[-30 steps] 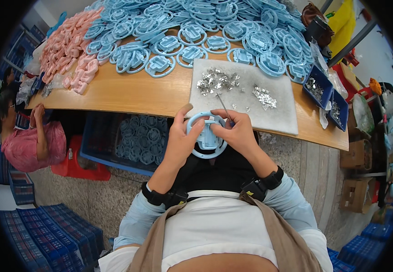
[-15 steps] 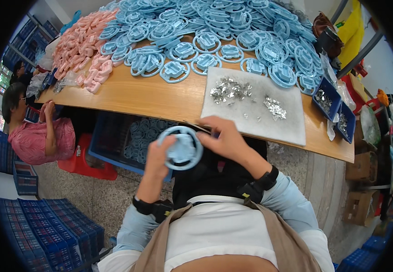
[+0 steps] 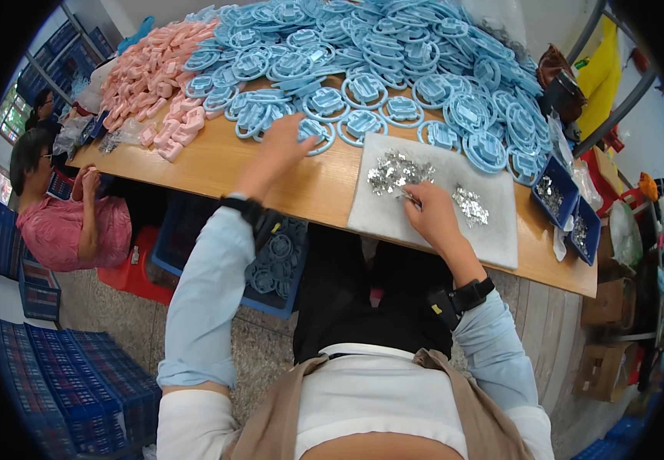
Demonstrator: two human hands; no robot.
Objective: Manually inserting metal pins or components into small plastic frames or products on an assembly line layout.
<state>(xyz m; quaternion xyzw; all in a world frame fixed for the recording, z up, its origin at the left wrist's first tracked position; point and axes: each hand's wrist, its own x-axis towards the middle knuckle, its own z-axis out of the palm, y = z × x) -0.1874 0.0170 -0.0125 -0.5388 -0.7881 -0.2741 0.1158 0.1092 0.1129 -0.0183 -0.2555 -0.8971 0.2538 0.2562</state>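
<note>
My left hand (image 3: 280, 147) reaches over the wooden table to the front of a heap of light-blue plastic rings. Its fingers and thumb close on the left side of one light-blue plastic ring (image 3: 321, 136) with a raised block in its middle; that side is hidden by the hand. My right hand (image 3: 433, 215) is above a white pad (image 3: 485, 244), pinching thin metal tweezers (image 3: 412, 198). Their tip is at the near edge of a pile of small shiny metal pieces (image 3: 397, 173). A second pile of metal pieces (image 3: 471, 205) lies to its right.
Pink plastic parts (image 3: 152, 77) are heaped left of the blue rings (image 3: 382, 46). Two blue trays (image 3: 583, 230) of metal bits stand at the table's right. A blue crate (image 3: 274, 305) with more rings is below the table edge. Another person (image 3: 75, 222) sits at the left.
The blue ring that my left hand held over my lap is no longer in it. My left hand has moved forward to another ring, and my right hand has gone to the metal pieces.
</note>
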